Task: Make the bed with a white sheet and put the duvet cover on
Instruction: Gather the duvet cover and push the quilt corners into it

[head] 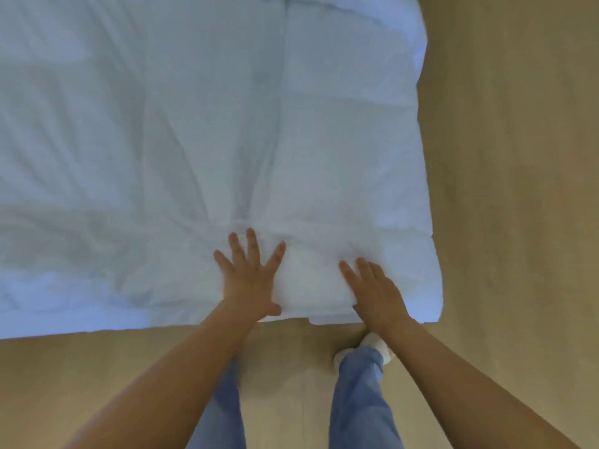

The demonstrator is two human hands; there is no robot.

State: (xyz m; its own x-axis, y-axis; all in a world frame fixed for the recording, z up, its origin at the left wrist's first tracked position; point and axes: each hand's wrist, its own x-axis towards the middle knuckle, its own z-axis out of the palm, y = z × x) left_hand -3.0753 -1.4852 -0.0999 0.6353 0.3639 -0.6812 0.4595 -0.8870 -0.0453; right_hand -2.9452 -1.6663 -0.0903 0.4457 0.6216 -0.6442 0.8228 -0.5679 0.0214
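A white duvet (194, 140) in its cover lies spread over the bed and fills the upper left of the head view, with soft creases running across it. Its near edge runs along the floor side, and its right corner sits at the lower right. My left hand (249, 277) lies flat on the duvet near that edge, fingers spread and straight. My right hand (372, 290) presses flat on the duvet a little to the right, fingers straight and pointing up-left. Between the two hands the fabric bulges into a small mound (308, 280). The sheet underneath is hidden.
Tan wooden floor (518, 189) runs along the right side and in front of the bed. My legs in blue trousers (359, 400) and a white shoe (376, 348) stand close to the bed's near edge.
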